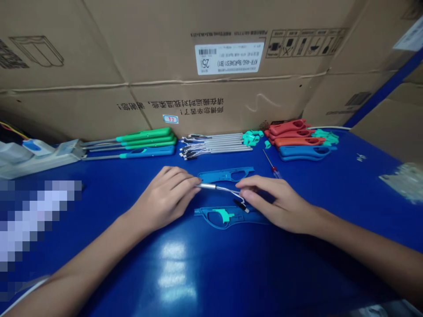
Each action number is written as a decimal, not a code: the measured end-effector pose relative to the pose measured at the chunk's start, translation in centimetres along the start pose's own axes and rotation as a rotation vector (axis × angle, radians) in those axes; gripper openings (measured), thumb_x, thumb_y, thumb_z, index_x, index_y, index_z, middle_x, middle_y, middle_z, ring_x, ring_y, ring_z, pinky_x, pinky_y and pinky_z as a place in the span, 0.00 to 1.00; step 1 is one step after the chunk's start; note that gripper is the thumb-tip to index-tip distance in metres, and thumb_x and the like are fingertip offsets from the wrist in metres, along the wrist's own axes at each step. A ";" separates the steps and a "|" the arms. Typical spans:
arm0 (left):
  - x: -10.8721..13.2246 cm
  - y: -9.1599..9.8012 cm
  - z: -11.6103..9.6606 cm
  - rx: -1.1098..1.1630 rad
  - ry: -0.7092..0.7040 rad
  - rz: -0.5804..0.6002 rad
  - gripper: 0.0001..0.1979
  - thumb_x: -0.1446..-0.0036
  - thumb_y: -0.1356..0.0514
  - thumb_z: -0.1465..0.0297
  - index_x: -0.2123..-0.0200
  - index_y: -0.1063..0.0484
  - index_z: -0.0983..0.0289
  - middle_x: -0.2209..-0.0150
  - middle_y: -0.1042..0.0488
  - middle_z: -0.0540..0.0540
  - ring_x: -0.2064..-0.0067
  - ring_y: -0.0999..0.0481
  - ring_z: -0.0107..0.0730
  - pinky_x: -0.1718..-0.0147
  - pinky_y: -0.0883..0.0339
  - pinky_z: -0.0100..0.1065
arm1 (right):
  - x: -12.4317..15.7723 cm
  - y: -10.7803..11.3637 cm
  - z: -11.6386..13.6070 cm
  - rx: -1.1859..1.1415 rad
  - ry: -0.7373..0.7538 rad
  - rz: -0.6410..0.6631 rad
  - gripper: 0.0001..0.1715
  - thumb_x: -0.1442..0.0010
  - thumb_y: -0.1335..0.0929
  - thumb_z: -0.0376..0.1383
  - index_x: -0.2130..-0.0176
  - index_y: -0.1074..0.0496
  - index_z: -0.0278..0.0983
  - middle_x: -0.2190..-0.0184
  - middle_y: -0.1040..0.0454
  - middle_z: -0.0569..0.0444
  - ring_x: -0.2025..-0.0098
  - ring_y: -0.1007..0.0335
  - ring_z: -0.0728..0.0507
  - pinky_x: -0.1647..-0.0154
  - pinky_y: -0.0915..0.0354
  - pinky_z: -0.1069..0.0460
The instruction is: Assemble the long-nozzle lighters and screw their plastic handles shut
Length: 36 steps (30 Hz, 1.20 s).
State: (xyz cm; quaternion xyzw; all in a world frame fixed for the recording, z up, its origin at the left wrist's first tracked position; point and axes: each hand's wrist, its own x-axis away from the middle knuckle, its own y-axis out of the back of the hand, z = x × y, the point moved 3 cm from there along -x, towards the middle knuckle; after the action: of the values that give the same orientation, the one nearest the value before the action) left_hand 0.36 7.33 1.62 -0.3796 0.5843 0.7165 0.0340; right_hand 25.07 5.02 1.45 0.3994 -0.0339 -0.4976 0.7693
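Note:
My left hand [168, 193] is closed around a thin silver metal tube [208, 186], whose end sticks out to the right. White wires [227, 190] run from that end to my right hand [280, 202], where the thumb and fingertips pinch them. A small black part [240, 205] with a pale tip dangles from the wires. Just below it lies a blue lighter handle half [246, 218] with a mint-green trigger [225, 215] set in it, its right end partly hidden by my right hand. Behind the tube lies a second blue handle half [218, 176].
Several silver tubes with wires [224, 143] lie at the back, beside mint-green triggers [253, 137]. Red handle halves [287, 127] and blue ones [304, 152] are stacked right. Finished-looking lighters [148, 152] and a power strip [42, 160] lie left. A screwdriver [273, 168] rests behind my right hand. Cardboard [165, 57] stands behind.

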 end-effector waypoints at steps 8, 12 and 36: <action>0.3 -0.2 0.1 0.017 0.069 0.033 0.07 0.34 0.43 0.73 0.55 0.28 0.68 0.63 0.21 0.60 0.63 0.25 0.37 0.63 0.32 0.39 | 0.3 -0.4 0.4 0.167 0.118 0.071 0.13 0.36 0.31 0.34 0.51 0.27 0.35 0.65 0.25 0.54 0.64 0.27 0.48 0.61 0.31 0.54; 0.2 -0.2 0.2 0.016 0.078 0.026 0.07 0.35 0.43 0.73 0.55 0.28 0.67 0.63 0.21 0.59 0.63 0.25 0.37 0.63 0.32 0.39 | 0.5 -0.4 0.2 0.187 0.138 0.052 0.14 0.37 0.31 0.32 0.51 0.27 0.35 0.66 0.23 0.54 0.65 0.25 0.47 0.61 0.29 0.53; 0.3 -0.7 0.1 0.067 0.157 0.171 0.07 0.37 0.43 0.70 0.60 0.27 0.66 0.65 0.22 0.56 0.62 0.24 0.39 0.59 0.35 0.42 | 0.6 -0.5 0.6 0.079 0.119 -0.007 0.14 0.33 0.35 0.31 0.49 0.28 0.35 0.66 0.20 0.53 0.64 0.23 0.49 0.63 0.28 0.56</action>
State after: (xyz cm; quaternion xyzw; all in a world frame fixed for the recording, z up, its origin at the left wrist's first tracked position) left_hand 0.44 7.55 0.93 -0.3819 0.6390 0.6649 -0.0607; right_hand 24.79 4.12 1.31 0.4584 -0.0062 -0.4738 0.7519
